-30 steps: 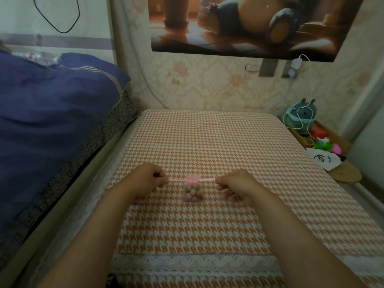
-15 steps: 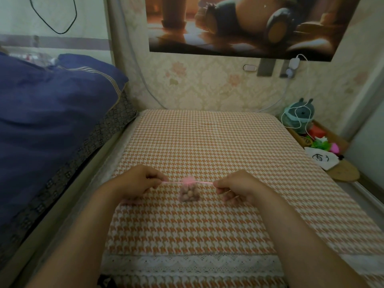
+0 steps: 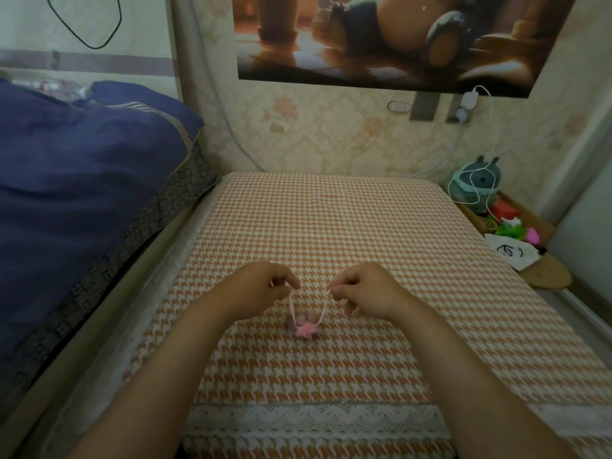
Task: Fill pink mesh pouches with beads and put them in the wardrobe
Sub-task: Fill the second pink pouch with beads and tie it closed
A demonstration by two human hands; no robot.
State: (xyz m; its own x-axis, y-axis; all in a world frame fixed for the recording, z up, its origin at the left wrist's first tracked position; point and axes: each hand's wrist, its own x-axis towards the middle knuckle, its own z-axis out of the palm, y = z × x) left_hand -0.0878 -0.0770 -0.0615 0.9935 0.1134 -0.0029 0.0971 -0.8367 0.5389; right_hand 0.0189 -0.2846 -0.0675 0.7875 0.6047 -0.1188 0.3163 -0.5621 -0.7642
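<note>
A small pink mesh pouch (image 3: 304,326) with brown beads inside lies on the orange houndstooth cloth (image 3: 331,233), its gathered pink top toward me. Two pink drawstring ends run up from it. My left hand (image 3: 258,286) pinches the left string end just above and left of the pouch. My right hand (image 3: 364,288) pinches the right string end above and right of it. Both hands hover low over the cloth, close together. No wardrobe is in view.
A blue quilt and pillow (image 3: 82,180) fill the bed at the left. At the right edge a low shelf holds a plush toy (image 3: 478,180) wound with a white cable, bright small items and a white cloth bag (image 3: 511,253). A lace trim (image 3: 314,419) edges the cloth near me.
The strings were pulled taut sideways with the pouch hanging between my hands. Now my hands have come closer together and farther from me, and the pouch lies on the cloth below them.
</note>
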